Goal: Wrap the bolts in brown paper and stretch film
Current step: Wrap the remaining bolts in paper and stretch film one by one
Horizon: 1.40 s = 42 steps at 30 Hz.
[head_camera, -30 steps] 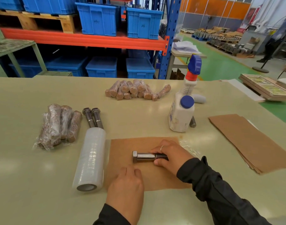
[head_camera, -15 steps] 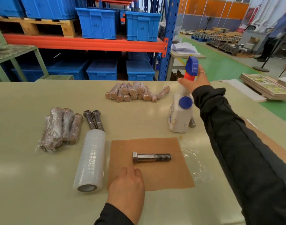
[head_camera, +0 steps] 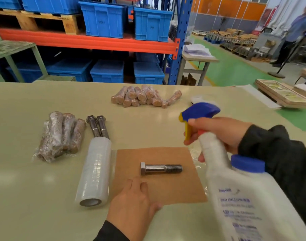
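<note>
A steel bolt (head_camera: 160, 168) lies on a square of brown paper (head_camera: 173, 188), head to the left. My left hand (head_camera: 133, 204) rests flat on the paper's near left corner, fingers straight. My right hand (head_camera: 221, 133) grips the neck of a white spray bottle (head_camera: 239, 193) with a blue nozzle, lifted over the paper's right side, a finger on the yellow trigger. A roll of stretch film (head_camera: 95, 173) lies left of the paper. Two bare bolts (head_camera: 97, 126) lie behind the roll.
A film-wrapped bundle of bolts (head_camera: 62, 134) sits at the left. A pile of paper-wrapped bolts (head_camera: 143, 98) lies at the table's far middle. Flat boards (head_camera: 284, 94) rest at the far right edge. Blue crates on racking stand behind the table. A person stands far right.
My right hand left the bolt, reached back to the spray bottle, lifted it and brought it close over the paper's right side. My left hand stayed on the paper.
</note>
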Each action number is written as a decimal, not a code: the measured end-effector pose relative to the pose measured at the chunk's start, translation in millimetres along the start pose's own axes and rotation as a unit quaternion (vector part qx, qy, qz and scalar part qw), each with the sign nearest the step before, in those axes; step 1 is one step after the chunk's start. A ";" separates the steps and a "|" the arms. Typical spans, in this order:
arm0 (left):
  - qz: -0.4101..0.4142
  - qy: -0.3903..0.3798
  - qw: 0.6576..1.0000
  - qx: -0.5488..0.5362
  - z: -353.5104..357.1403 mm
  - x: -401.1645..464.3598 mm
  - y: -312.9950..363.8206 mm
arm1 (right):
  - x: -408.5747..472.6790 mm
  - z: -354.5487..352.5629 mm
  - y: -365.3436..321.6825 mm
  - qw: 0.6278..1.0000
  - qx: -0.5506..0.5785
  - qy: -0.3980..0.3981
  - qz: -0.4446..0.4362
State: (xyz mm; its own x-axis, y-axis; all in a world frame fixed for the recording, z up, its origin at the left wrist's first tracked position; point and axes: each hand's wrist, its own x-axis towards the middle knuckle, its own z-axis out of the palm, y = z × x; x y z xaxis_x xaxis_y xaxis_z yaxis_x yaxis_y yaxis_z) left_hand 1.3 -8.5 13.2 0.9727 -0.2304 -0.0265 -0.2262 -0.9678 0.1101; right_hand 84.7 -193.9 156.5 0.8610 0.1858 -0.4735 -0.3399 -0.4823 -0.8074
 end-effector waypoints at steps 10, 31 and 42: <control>0.000 0.009 1.000 0.003 -0.5 -2.1 -1.7 | -8.8 31.2 29.5 0.982 -0.159 -0.082 0.061; -0.030 0.070 0.997 -0.024 -10.1 7.5 -2.4 | 114.8 -62.0 -33.8 0.867 -0.066 0.423 -0.254; 0.002 0.175 0.984 -0.019 -24.9 30.0 -9.2 | 126.5 -68.8 -25.9 0.903 -0.064 0.347 -0.244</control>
State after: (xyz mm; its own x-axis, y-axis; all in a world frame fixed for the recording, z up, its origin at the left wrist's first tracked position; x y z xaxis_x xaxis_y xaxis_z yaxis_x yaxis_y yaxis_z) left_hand 33.8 -4.1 36.1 0.9311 -0.1784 0.3181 -0.2341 -0.9612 0.1462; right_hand 228.5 -216.7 141.8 0.9414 -0.1565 0.2989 0.1529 -0.5919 -0.7914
